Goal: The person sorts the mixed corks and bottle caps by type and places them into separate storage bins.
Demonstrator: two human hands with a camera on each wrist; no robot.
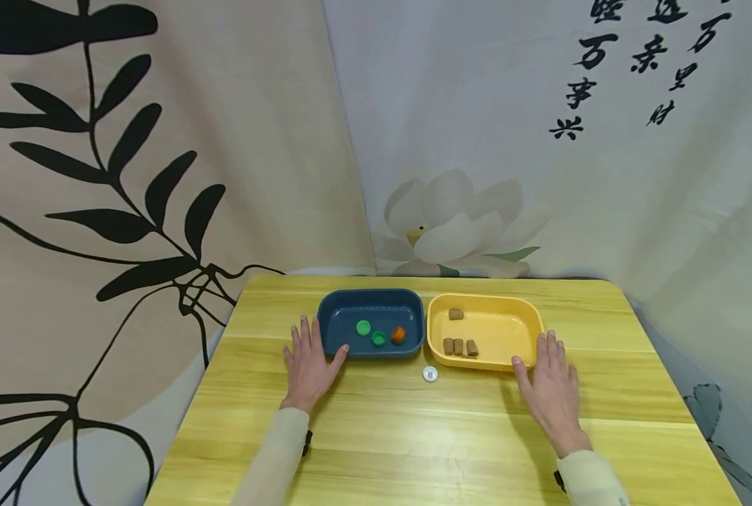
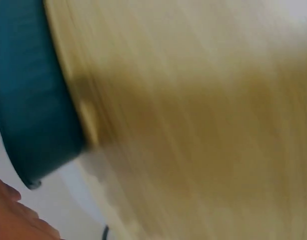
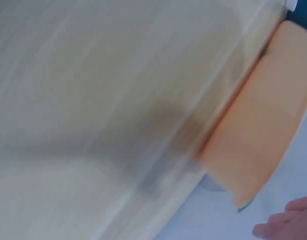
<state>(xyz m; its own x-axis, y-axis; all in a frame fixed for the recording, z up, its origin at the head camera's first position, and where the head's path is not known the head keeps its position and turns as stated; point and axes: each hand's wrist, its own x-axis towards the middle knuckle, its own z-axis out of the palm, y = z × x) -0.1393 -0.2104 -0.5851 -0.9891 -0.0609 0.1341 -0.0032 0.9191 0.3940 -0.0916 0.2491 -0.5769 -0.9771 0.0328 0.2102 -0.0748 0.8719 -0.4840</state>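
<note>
A dark blue tray [image 1: 371, 298] stands on the table, holding two green caps [image 1: 363, 328] and a small orange piece [image 1: 398, 334]. Right of it is a yellow tray [image 1: 502, 327] with several brown cork-like pieces [image 1: 455, 314] inside. At the blue tray's left front corner is my left hand [image 1: 309, 369], fingers spread and straight, thumb near the rim. My right hand [image 1: 549, 386] lies by the yellow tray's right front corner, fingers extended. Neither hand holds anything; whether they touch the trays I cannot tell. A round white cap [image 1: 429, 374] lies in front of the trays.
Both trays sit side by side towards the back of the wooden table [image 1: 414, 436]. Behind the table hangs a pale curtain [image 1: 275, 140] with printed plants and writing. The wrist views are blurred, showing tray walls and tabletop.
</note>
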